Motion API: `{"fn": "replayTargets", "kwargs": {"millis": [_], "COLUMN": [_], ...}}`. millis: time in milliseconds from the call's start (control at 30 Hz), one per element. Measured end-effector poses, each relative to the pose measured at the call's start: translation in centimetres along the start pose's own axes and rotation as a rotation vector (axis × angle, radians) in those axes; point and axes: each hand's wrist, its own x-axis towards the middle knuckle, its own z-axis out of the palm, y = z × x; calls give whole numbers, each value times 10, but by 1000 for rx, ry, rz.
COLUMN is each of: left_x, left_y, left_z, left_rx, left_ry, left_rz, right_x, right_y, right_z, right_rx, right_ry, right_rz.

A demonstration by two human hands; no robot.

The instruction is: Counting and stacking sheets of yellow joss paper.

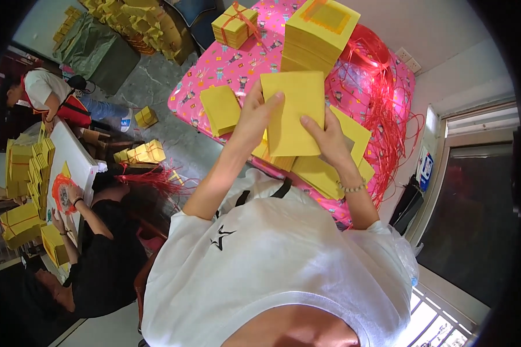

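We see a yellow paper packet [295, 113] held in both hands above the near part of the pink desk [194, 89].
The left hand [256, 113] and right hand [329, 137] each have a grip pinching one side, thumbs on top. Should a thumb ease off, we judge the packet could slip onto the loose yellow sheets [355, 130] below right and mix with them; a wrist swung right could snag the red ribbon tangle [382, 110]. As for markings, we note orange printing on the far tall yellow stack [312, 49], a star outline on the white shirt [260, 254], and a blue-and-white label [426, 168] at right, too small to read.
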Motion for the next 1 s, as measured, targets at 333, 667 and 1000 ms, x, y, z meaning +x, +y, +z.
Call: {"fn": "replayTargets", "kwargs": {"millis": [333,667,1000], "left_x": [-15,-31,-24], "left_y": [-73,-135,-120], "left_z": [52,55,58], "left_rx": [117,481,496], "left_ry": [-190,-240,-188], "left_rz": [292,346,342], "right_x": [-50,-81,-74], "right_y": [31,87,66], "right_z": [-61,-96,-91], "right_rx": [-27,22,21], "right_ry": [129,255,200], "right_rz": [-70,47,49]}}
